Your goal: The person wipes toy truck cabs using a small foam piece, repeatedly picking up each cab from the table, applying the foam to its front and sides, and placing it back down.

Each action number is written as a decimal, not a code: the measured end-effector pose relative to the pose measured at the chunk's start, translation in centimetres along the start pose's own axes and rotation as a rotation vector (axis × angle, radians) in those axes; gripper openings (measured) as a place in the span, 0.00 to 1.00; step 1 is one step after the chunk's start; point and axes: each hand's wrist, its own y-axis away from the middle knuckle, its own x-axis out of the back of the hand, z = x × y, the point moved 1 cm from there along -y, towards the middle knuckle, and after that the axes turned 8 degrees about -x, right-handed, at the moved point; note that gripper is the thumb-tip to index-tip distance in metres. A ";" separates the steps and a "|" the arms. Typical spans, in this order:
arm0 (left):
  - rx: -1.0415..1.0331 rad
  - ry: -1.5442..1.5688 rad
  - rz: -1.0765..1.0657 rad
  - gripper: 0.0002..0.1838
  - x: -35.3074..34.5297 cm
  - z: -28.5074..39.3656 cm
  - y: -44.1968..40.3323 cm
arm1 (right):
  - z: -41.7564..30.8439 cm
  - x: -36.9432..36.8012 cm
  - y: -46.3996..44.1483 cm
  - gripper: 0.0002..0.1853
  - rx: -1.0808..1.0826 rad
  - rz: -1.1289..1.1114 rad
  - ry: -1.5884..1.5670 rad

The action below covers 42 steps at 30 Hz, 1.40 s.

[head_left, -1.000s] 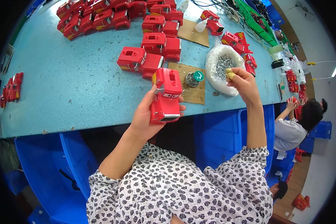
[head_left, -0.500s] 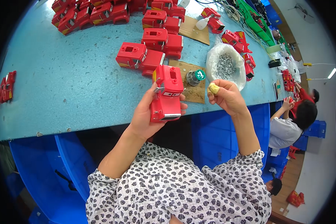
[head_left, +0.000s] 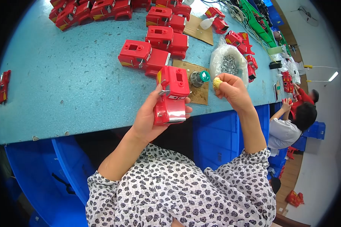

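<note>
My left hand (head_left: pixel 145 112) is wrapped round a red toy truck body (head_left: pixel 173 83) with eyes on its windscreen, a silvery strip at its front and a square hole in its roof. Over the bag side of the table, my right hand (head_left: pixel 234 92) is closed in a pinch. A crumpled yellow covering (head_left: pixel 217 83) shows at its fingertips; what the pinch holds, if anything, I cannot make out. Between the two hands, a glass jar with a green lid (head_left: pixel 199 78) stands on a piece of cardboard (head_left: pixel 185 67). Beyond my right hand is a clear plastic bag (head_left: pixel 217 60) of small grey parts (head_left: pixel 229 65).
More red truck bodies (head_left: pixel 134 53) stand in a row and a cluster on the blue table (head_left: pixel 79 83). A white squeeze bottle (head_left: pixel 207 22) lies near the back cardboard. Blue bins (head_left: pixel 34 170) sit below the table edge. Two people (head_left: pixel 286 128) work at the right.
My view has shifted slightly. The right hand has moved up a little, nearer the bag. The truck body stays in my left hand, tilted slightly differently.
</note>
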 end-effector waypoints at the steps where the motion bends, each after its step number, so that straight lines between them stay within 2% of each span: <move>1: 0.005 -0.004 0.006 0.29 -0.1 0.1 0.0 | -0.3 -0.1 -0.1 0.05 0.038 0.039 0.126; 5: -0.020 -0.024 -0.022 0.30 -0.3 0.3 0.0 | -1.4 -1.0 -0.6 0.04 0.090 0.093 0.302; 7: -0.020 0.005 -0.048 0.30 -0.1 0.3 0.0 | -1.9 -1.5 -0.8 0.04 0.139 0.163 0.495; 10: -0.004 0.018 -0.027 0.30 0.2 0.3 0.1 | -2.0 -1.6 -1.1 0.04 0.115 0.207 0.625; 20: 0.014 0.035 -0.043 0.29 0.5 0.5 0.1 | -2.1 -1.4 -1.6 0.04 0.112 0.169 0.589; 26: 0.038 0.040 -0.037 0.29 0.6 0.4 0.3 | -1.7 -1.6 -1.5 0.04 0.180 0.212 0.677; 28: 0.048 0.074 -0.045 0.29 0.6 0.3 0.6 | -1.5 -1.6 -1.4 0.04 0.057 0.187 0.415; 29: 0.047 0.062 -0.040 0.29 0.5 0.4 0.9 | -1.6 -1.7 -1.0 0.04 0.063 0.182 0.404; 31: 0.073 0.042 -0.029 0.29 0.1 0.5 1.4 | -2.0 -2.0 0.4 0.04 0.099 0.070 0.156; 35: 0.085 0.010 -0.034 0.30 -0.6 0.1 2.1 | -3.7 -5.4 4.9 0.04 -0.036 -0.282 0.129; 38: 0.064 -0.026 0.060 0.29 -1.5 -0.2 2.6 | -3.2 -7.1 6.0 0.04 -0.053 -0.406 0.087; 42: 0.024 -0.145 0.102 0.27 -1.7 -0.8 3.0 | -2.1 -7.3 6.3 0.04 -0.046 -0.443 0.140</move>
